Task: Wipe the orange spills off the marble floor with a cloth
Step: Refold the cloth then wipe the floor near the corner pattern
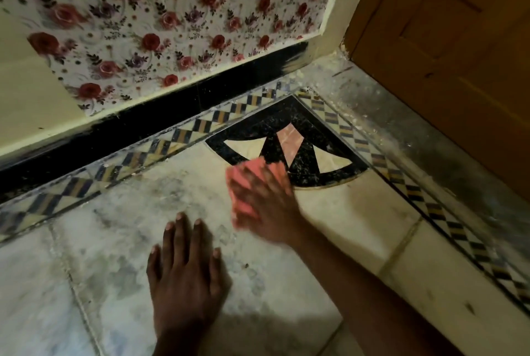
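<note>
— Marble floor [120, 284], pale and clouded with grey smudges, fills a room corner beneath rose-patterned wallpaper [172, 20] and a black skirting band [143, 123]. What sits farthest left of the working hand?

— Left hand [183, 272], palm down, fingers spread flat on the marble, holding nothing. It lies near the cloth, below and left of it, not touching.

— And the grip itself?

— Right hand [266, 206], blurred with motion, presses a pink cloth [246, 183] against the floor. Its fingers are splayed over the fabric rather than curled around it; whether any edge is pinched cannot be told through the blur. Cloth shows past the fingertips and along the hand's left side.

— Where does that put the cloth on the floor?

— At the lower left edge of a black inlaid corner motif [301, 154], a fan shape with cream wedges and one pink marble diamond. The fingertips reach just onto its black border.

— Any orange spill visible?

— None can be made out around the cloth; the blur hides what lies under it.

— Further right?

— A checkered border strip [381, 160] of dark and yellow tiles runs past the motif, then a dusty grey threshold [430, 137], then a brown wooden door [459, 54] at the far right.
</note>
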{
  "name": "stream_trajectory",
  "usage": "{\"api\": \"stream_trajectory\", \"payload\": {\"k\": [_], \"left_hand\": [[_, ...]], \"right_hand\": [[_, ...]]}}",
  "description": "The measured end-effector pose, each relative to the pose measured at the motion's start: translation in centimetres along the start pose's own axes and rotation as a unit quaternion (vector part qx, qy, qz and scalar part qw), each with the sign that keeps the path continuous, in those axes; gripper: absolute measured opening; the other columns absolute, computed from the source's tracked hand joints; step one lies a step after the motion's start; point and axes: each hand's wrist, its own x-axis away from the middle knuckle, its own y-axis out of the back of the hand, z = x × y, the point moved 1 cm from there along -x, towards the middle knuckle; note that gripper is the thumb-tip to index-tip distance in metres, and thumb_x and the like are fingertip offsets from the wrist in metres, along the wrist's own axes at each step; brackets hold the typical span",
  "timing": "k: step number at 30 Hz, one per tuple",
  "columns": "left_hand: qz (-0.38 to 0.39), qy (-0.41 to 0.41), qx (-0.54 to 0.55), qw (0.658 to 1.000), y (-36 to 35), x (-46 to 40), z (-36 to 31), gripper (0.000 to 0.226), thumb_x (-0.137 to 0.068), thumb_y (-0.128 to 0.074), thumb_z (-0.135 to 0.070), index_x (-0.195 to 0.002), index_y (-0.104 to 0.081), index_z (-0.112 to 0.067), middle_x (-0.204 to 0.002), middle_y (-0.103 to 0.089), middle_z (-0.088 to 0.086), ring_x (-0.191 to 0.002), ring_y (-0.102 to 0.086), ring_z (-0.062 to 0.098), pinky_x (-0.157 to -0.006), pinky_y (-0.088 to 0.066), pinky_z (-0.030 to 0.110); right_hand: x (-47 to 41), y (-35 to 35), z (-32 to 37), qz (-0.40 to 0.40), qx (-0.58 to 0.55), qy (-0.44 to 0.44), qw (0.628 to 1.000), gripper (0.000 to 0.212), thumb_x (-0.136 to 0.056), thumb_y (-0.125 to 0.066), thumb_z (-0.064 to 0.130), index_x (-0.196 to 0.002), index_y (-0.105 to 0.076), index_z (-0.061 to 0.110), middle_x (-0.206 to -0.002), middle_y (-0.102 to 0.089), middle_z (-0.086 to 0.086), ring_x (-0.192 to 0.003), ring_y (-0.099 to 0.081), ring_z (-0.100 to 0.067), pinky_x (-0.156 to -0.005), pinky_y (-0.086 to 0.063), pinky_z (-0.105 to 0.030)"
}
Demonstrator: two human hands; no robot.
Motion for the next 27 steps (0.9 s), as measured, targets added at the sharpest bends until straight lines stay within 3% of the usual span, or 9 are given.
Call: {"api": "stream_trajectory", "payload": {"k": [2,4,6,8,13,16,19,22,27], "left_hand": [[0.004,-0.003,-0.001,1.000,0.0,0.0,-0.2,0.067,-0.104,-0.021,-0.054,-0.164,-0.032,-0.026,-0.177,-0.013,0.002,-0.164,-0.012,0.023,-0.128,-0.017,0.053],[0.003,0.002,-0.003,1.000,0.0,0.0,-0.2,0.068,-0.104,-0.021,-0.054,-0.164,-0.032,-0.026,-0.177,-0.013,0.003,-0.164,-0.012,0.023,-0.129,-0.016,0.052],[0.000,0.005,-0.010,1.000,0.0,0.0,0.0,0.068,-0.103,-0.022,-0.054,-0.164,-0.033,-0.027,-0.177,-0.015,0.002,-0.163,-0.014,0.023,-0.128,-0.016,0.052],[-0.005,0.006,-0.010,1.000,-0.1,-0.2,-0.2,0.067,-0.103,-0.023,-0.054,-0.164,-0.034,-0.027,-0.176,-0.016,0.003,-0.163,-0.015,0.024,-0.127,-0.017,0.052],[-0.003,-0.004,-0.018,1.000,-0.5,-0.1,0.3,0.069,-0.104,-0.016,-0.056,-0.164,-0.033,-0.027,-0.177,-0.013,0.001,-0.164,-0.011,0.022,-0.128,-0.017,0.053],[0.001,-0.003,-0.024,1.000,-0.4,-0.1,0.2,0.068,-0.104,-0.018,-0.055,-0.164,-0.032,-0.026,-0.177,-0.012,0.002,-0.164,-0.010,0.022,-0.128,-0.018,0.053],[0.000,-0.005,-0.020,1.000,-0.5,-0.1,0.3,0.068,-0.103,-0.024,-0.054,-0.164,-0.034,-0.025,-0.177,-0.014,0.004,-0.164,-0.012,0.023,-0.128,-0.018,0.052],[-0.001,-0.002,-0.025,1.000,-0.4,0.0,0.2,0.068,-0.104,-0.023,-0.054,-0.164,-0.032,-0.025,-0.177,-0.013,0.003,-0.164,-0.010,0.022,-0.129,-0.018,0.051],[-0.002,-0.002,-0.034,0.999,-0.7,-0.1,0.5,0.068,-0.104,-0.024,-0.055,-0.165,-0.032,-0.026,-0.177,-0.012,0.003,-0.164,-0.011,0.022,-0.128,-0.018,0.050]], "right_hand": [[5.5,-1.0,-2.6,-0.048,0.025,-0.029,0.998,0.076,-0.096,-0.029,0.083,-0.163,-0.023,0.047,-0.176,-0.017,0.007,-0.163,-0.009,-0.026,-0.128,-0.011,-0.063],[6.8,-0.7,-6.9,-0.057,0.031,-0.214,0.975,0.079,-0.092,-0.031,0.084,-0.162,-0.026,0.047,-0.175,-0.022,0.001,-0.161,-0.015,-0.031,-0.126,-0.020,-0.061],[3.8,0.4,-9.4,-0.053,-0.021,-0.418,0.907,0.080,-0.094,-0.025,0.083,-0.164,-0.019,0.046,-0.176,-0.015,-0.003,-0.161,-0.010,-0.039,-0.125,-0.014,-0.065],[-1.7,2.0,-10.1,-0.052,-0.108,-0.494,0.861,0.078,-0.097,-0.023,0.079,-0.165,-0.006,0.044,-0.177,0.001,-0.004,-0.160,0.005,-0.044,-0.124,-0.004,-0.071],[-6.9,0.8,-3.0,0.013,-0.070,-0.200,0.977,0.071,-0.102,-0.023,0.073,-0.165,-0.005,0.045,-0.176,0.010,0.004,-0.161,0.014,-0.036,-0.125,0.005,-0.069],[2.0,-1.4,-0.5,-0.078,-0.033,-0.043,0.996,0.063,-0.105,-0.025,0.068,-0.161,-0.035,0.041,-0.174,-0.022,0.005,-0.162,-0.016,-0.033,-0.127,-0.015,-0.064],[5.9,-2.3,-4.0,-0.124,-0.002,-0.145,0.982,0.058,-0.106,-0.026,0.066,-0.154,-0.049,0.041,-0.169,-0.035,0.004,-0.158,-0.029,-0.030,-0.127,-0.022,-0.058],[0.1,-0.9,-4.3,-0.049,-0.059,-0.288,0.955,0.060,-0.103,-0.023,0.069,-0.161,-0.022,0.052,-0.176,-0.004,0.011,-0.163,0.001,-0.031,-0.128,0.001,-0.059],[0.0,-2.0,-1.1,-0.073,-0.002,-0.054,0.996,0.058,-0.108,-0.022,0.061,-0.163,-0.026,0.044,-0.175,-0.013,0.010,-0.164,-0.007,-0.025,-0.128,-0.013,-0.061]]}}
